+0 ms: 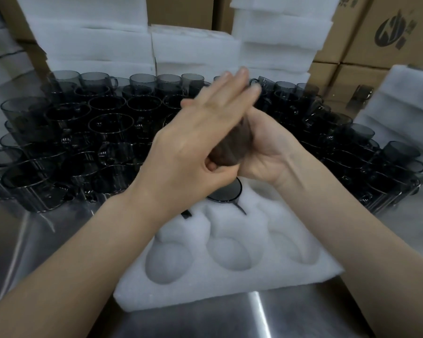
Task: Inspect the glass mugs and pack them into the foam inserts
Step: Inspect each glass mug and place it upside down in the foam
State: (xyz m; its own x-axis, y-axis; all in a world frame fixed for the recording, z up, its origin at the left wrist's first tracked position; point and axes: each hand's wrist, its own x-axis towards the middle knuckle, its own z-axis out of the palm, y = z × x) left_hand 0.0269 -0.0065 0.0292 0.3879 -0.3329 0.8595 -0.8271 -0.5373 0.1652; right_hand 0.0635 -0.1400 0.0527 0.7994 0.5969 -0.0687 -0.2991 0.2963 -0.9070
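Note:
A smoky grey glass mug point(231, 147) is held between both hands above the white foam insert point(230, 289). My right hand point(271, 152) cups it from below and the right, palm up, with its fingers hidden behind the left hand. My left hand point(193, 142) lies flat over the mug with straight, motion-blurred fingers and its thumb tucked underneath. Another mug point(224, 192) sits in a back cavity of the insert, partly hidden by my hands. The three front cavities hold nothing.
Several dark glass mugs point(83, 132) crowd the steel table point(254, 320) at the left, with more mugs point(352, 142) at the right. Stacks of white foam point(95, 40) and cardboard boxes point(388, 32) stand behind.

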